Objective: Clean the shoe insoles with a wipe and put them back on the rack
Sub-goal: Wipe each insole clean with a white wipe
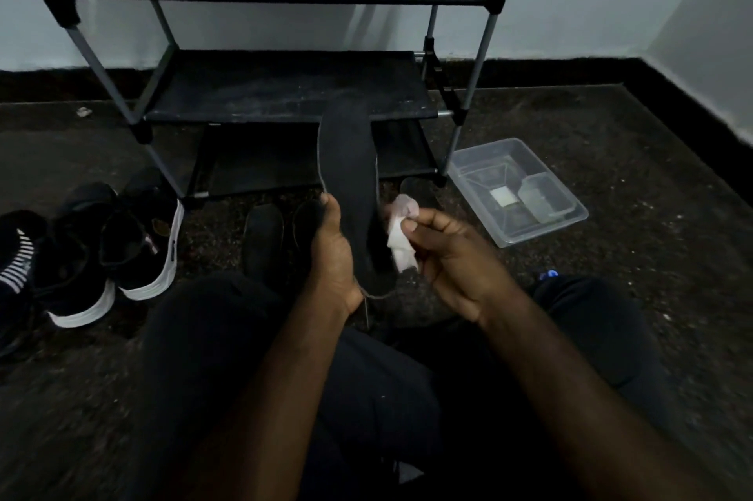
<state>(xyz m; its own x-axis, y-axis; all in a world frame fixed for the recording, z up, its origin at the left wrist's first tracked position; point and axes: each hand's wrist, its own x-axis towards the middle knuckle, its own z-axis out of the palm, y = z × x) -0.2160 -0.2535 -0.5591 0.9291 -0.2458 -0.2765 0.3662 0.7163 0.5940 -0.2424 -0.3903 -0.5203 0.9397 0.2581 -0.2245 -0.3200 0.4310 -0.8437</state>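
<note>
A long black insole [348, 170] stands nearly upright in front of me, its toe end reaching up before the rack's middle shelf. My left hand [332, 256] grips its heel end from the left, thumb on the near edge. My right hand [444, 252] pinches a crumpled white wipe [401, 233] just to the right of the insole, close to its edge. More dark insoles [263, 239] lie flat on the floor behind my hands. The black shoe rack [285, 93] with grey poles stands against the wall.
Black sneakers with white soles [138, 243] sit on the floor at the left. A clear plastic tub [517, 190] holding small white items rests on the floor at the right of the rack. My dark-trousered knees fill the foreground.
</note>
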